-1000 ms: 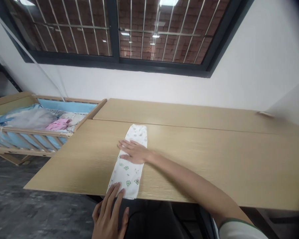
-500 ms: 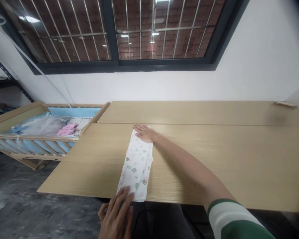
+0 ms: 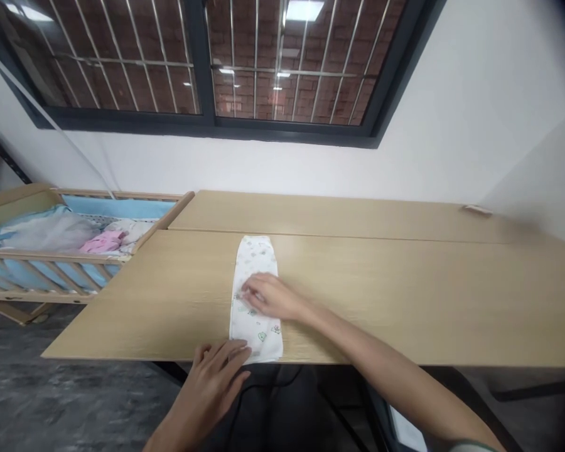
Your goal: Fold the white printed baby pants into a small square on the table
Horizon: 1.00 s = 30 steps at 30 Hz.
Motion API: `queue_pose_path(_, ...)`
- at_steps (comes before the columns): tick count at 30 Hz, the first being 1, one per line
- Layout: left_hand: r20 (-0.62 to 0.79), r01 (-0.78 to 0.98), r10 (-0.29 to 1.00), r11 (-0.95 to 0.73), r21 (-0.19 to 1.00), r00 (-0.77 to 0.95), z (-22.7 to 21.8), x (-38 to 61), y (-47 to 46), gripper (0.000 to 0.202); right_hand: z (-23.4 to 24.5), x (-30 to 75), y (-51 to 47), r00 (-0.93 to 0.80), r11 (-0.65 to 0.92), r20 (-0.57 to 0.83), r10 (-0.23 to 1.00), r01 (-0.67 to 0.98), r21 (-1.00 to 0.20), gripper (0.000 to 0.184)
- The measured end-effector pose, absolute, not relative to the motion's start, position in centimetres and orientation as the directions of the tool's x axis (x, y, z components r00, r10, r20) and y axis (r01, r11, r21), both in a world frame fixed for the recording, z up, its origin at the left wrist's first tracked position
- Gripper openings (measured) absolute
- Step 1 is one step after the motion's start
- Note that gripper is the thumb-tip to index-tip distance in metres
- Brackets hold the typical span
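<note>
A long, narrow folded white cloth (image 3: 254,263) with small green prints lies lengthwise on the wooden table (image 3: 405,295), its near end at the front edge. My right hand (image 3: 270,296) rests flat on the cloth's middle, fingers stretched toward the left. My left hand (image 3: 214,376) presses its fingertips on the cloth's near left corner at the table edge, fingers extended.
A wooden crib (image 3: 70,242) with blue lining, white netting and a pink garment (image 3: 106,240) stands against the table's left side. A small flat object (image 3: 473,209) lies at the far right of the table. A barred window (image 3: 207,63) fills the wall behind.
My right hand slid from the cloth's middle out to its far end, then came back to the middle. My left hand stayed at the near end.
</note>
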<state>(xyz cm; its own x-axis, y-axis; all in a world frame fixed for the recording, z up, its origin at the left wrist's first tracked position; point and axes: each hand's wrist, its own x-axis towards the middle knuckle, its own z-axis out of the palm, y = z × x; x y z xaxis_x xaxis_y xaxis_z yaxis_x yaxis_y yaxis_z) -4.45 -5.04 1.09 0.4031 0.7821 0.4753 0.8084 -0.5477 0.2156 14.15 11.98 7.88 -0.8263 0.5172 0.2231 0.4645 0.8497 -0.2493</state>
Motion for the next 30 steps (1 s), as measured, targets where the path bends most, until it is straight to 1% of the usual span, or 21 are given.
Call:
queue_pose_path(2, 0.446, 0.794, 0.783, -0.565, 0.222, 0.432, 0.8, -5.1, -5.0, 0.034, 8.6, 15.7, 8.3, -0.867, 0.845, 0.137, 0.478, 0.412, -0.341, 0.029)
queue_pose_path(4, 0.433, 0.774, 0.772, -0.592, 0.223, 0.466, 0.5, -5.6, -4.9, 0.04, 8.7, 17.3, 5.5, -0.878, 0.838, 0.086, 0.47, 0.413, -0.357, 0.036)
queue_pose_path(6, 0.435, 0.755, 0.755, -0.617, 0.22, 0.49, 0.2, -5.9, -4.8, 0.047, 8.0, 18.5, 3.4, -0.874, 0.843, 0.071, 0.481, 0.439, -0.31, 0.048)
queue_pose_path(7, 0.44, 0.75, 0.749, -0.625, 0.219, 0.495, 0.1, -6.0, -4.8, 0.05, 7.4, 18.9, 2.6, -0.87, 0.85, 0.079, 0.486, 0.45, -0.275, 0.048)
queue_pose_path(9, 0.455, 0.743, 0.743, -0.63, 0.225, 0.491, 0.0, -6.1, -4.9, 0.054, 6.3, 19.6, 1.3, -0.864, 0.863, 0.116, 0.49, 0.461, -0.208, 0.039)
queue_pose_path(11, 0.468, 0.728, 0.741, -0.635, 0.257, 0.481, 0.2, -6.0, -5.4, 0.054, 5.7, 20.0, 0.3, -0.86, 0.869, 0.156, 0.486, 0.457, -0.192, 0.035)
queue_pose_path(13, 0.474, 0.697, 0.749, -0.638, 0.327, 0.463, 0.6, -5.8, -6.1, 0.048, 6.1, 20.3, -0.5, -0.854, 0.86, 0.159, 0.496, 0.457, -0.227, 0.034)
queue_pose_path(17, 0.443, 0.618, 0.784, -0.617, 0.487, 0.434, 2.5, -6.0, -7.3, 0.032, 9.7, 20.7, -1.8, -0.832, 0.788, 0.07, 0.551, 0.491, -0.37, 0.025)
queue_pose_path(20, 0.474, 0.56, 0.766, -0.642, 0.524, 0.435, 5.2, -6.3, -6.8, 0.026, 13.2, 20.8, -2.0, -0.809, 0.721, 0.044, 0.586, 0.496, -0.485, 0.024)
queue_pose_path(22, 0.544, 0.547, 0.734, -0.672, 0.499, 0.406, 7.5, -6.4, -5.6, 0.021, 15.0, 20.7, -1.4, -0.797, 0.701, 0.079, 0.599, 0.474, -0.533, 0.023)
queue_pose_path(25, 0.619, 0.616, 0.705, -0.668, 0.417, 0.346, 11.0, -6.3, -2.6, 0.017, 16.6, 20.2, 1.1, -0.749, 0.704, 0.206, 0.63, 0.439, -0.558, 0.023)
queue_pose_path(27, 0.613, 0.679, 0.727, -0.62, 0.394, 0.308, 12.8, -6.2, 0.0, 0.019, 16.8, 19.6, 4.0, -0.688, 0.709, 0.302, 0.66, 0.437, -0.554, 0.023)
queue_pose_path(30, 0.556, 0.732, 0.788, -0.539, 0.416, 0.265, 14.4, -6.0, 4.7, 0.023, 15.6, 18.7, 9.8, -0.576, 0.692, 0.408, 0.708, 0.454, -0.561, 0.022)
